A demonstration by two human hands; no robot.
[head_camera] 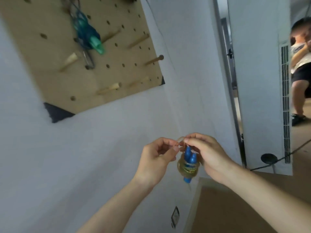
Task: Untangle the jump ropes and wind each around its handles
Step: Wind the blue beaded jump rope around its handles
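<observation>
Faced a wooden pegboard on the white wall. Held the left hand and right hand up, below and right of the pegboard, wrists bent, curled fingers meeting tip to tip. Saw a teal jump rope dangling on the pegboard, handles slanting down and right. Dangled the blue-handled jump rope between both hands, long axis near upright, tapered tips up, butt ends down, amber cord coiled round the middle. Pinched its loose loop with both hands.
</observation>
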